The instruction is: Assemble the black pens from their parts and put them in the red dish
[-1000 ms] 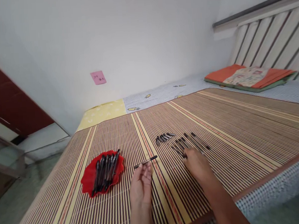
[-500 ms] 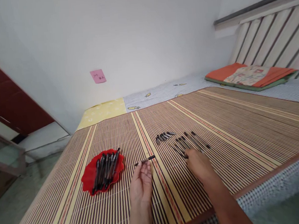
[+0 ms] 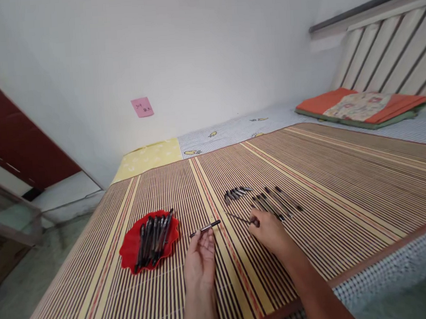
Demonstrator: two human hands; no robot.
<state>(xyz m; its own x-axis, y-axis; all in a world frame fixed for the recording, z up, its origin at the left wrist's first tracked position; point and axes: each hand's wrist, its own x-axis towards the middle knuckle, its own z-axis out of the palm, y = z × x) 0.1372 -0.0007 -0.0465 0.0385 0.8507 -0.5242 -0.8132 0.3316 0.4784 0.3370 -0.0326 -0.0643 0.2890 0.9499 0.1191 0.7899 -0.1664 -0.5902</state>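
My left hand [image 3: 201,257], palm up, pinches a dark pen barrel [image 3: 205,228] between thumb and fingertips. It points to the right, and its black end sticks out past the fingers. Just right of it, my right hand [image 3: 267,226] is closed on a thin pen refill [image 3: 237,217] whose long end reaches left toward the barrel, without touching it. Beside my right hand several slim refills [image 3: 274,204] with dark ends lie in a slanting row on the mat. Behind them sits a short row of black pen caps [image 3: 237,193].
A red wavy-edged dish [image 3: 129,240] full of dark pens [image 3: 154,236] stands at the left. All this rests on a striped bamboo mat [image 3: 164,299]. A folded orange cloth [image 3: 406,104] lies at the far right; a pink note [image 3: 142,107] sticks to the wall.
My right hand has lifted a refill off the row and moved left with it, toward the barrel. My left hand holds its place with the barrel.
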